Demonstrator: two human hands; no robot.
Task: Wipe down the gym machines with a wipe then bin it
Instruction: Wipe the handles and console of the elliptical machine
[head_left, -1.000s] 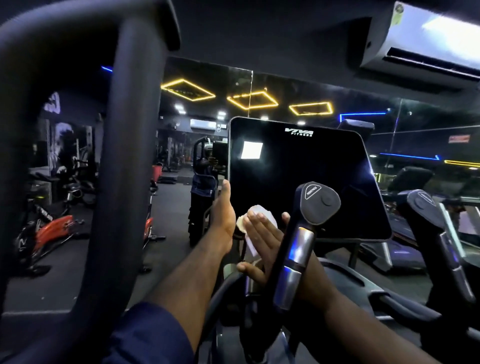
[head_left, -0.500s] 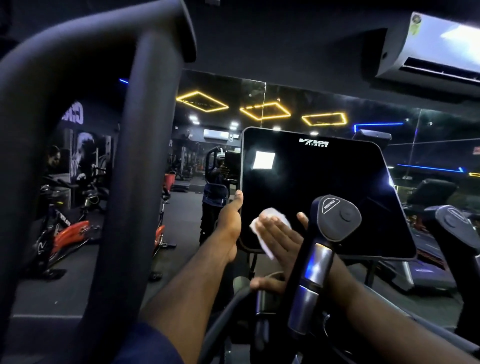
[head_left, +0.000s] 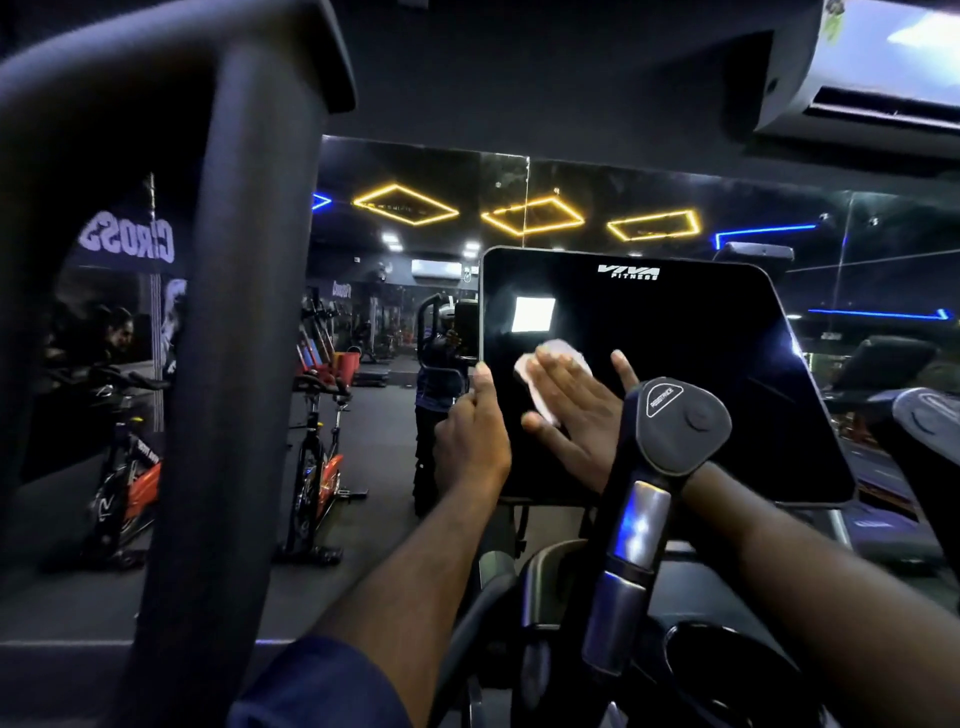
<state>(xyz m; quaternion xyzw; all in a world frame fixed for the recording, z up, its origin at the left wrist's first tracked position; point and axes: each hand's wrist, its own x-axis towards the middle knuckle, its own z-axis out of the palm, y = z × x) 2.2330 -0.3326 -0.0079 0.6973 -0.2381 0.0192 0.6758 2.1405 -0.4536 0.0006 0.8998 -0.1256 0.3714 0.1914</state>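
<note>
The right hand (head_left: 571, 415) lies flat, fingers straight, pressing the white wipe (head_left: 527, 376) against the dark screen (head_left: 675, 332). The left hand (head_left: 470, 441) grips the screen's left edge. A knobbed handle (head_left: 675, 421) hides the right wrist. A thick black bar (head_left: 223, 364) blocks the exercise bikes (head_left: 317, 467) beyond.

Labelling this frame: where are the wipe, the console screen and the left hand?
wipe (head_left: 525, 375): head view, exposed white left edge.
console screen (head_left: 675, 338): head view, bare black glass.
left hand (head_left: 472, 441): head view, back of the hand.
</note>
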